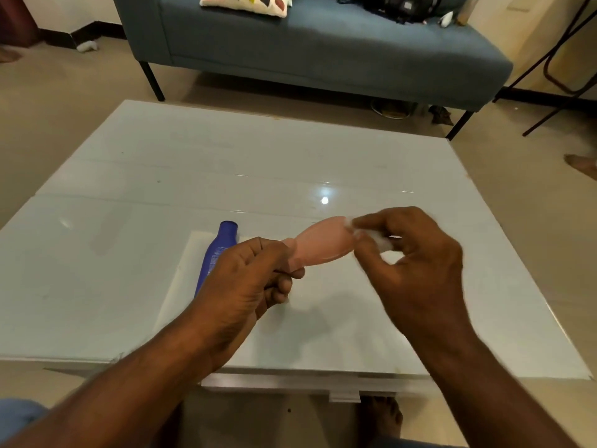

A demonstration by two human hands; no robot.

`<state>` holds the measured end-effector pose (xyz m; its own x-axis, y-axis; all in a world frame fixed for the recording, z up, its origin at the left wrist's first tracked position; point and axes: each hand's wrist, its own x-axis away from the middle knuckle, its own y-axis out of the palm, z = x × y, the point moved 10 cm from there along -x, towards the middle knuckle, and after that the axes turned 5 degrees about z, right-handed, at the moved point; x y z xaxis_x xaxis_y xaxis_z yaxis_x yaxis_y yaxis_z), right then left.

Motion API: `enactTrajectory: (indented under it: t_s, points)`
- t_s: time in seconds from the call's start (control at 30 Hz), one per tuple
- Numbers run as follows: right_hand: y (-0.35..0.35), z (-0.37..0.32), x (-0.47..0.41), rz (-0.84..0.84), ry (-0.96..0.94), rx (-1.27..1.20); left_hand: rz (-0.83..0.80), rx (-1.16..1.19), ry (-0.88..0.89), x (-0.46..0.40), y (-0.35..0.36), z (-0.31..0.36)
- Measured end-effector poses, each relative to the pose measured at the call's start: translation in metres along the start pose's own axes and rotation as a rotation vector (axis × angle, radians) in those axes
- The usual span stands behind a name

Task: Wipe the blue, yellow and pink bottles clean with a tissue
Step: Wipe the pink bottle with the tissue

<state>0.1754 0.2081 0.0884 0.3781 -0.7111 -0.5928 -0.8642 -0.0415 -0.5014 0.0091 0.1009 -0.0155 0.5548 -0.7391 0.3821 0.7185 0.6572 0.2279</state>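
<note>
While the left hand [248,276] is gripping the pink bottle [323,242] above the tabletop [129,221], the right hand's [416,263] fingers [371,221] are pinching a tissue [381,244] against it.

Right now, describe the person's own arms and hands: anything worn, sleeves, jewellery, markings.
Both forearms are bare right up to the bottom edge of the picture; no sleeves show. The left hand and the right hand wear no gloves, and no watch, bracelet or ring can be seen. No markings show. The right hand is motion-blurred, so small details there cannot be ruled out.
</note>
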Motion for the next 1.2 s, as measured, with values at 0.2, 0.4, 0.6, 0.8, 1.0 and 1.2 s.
enactTrajectory:
  t_s: [0.2, 0.4, 0.6, 0.8, 1.0, 1.2]
  points:
    - [0.019, -0.032, 0.022, -0.125, -0.138, 0.009, -0.005, 0.011, -0.031, 0.003, 0.002, 0.000]
    - [0.017, -0.027, 0.016, -0.101, -0.130, 0.035, 0.014, 0.123, -0.110, 0.006, 0.001, -0.005]
    - [0.010, -0.026, 0.019, -0.070, -0.110, 0.010, -0.024, 0.104, -0.088, 0.004, 0.005, -0.007]
    - [0.016, -0.030, 0.019, -0.106, -0.103, -0.043, -0.029, -0.259, 0.250, 0.006, -0.001, 0.016]
    - [0.007, -0.021, 0.016, -0.054, -0.043, -0.018, -0.046, -0.370, 0.393, 0.017, 0.010, 0.028]
    - [0.014, -0.025, 0.015, -0.087, -0.104, -0.015, -0.040, -0.347, 0.416, 0.016, 0.007, 0.030]
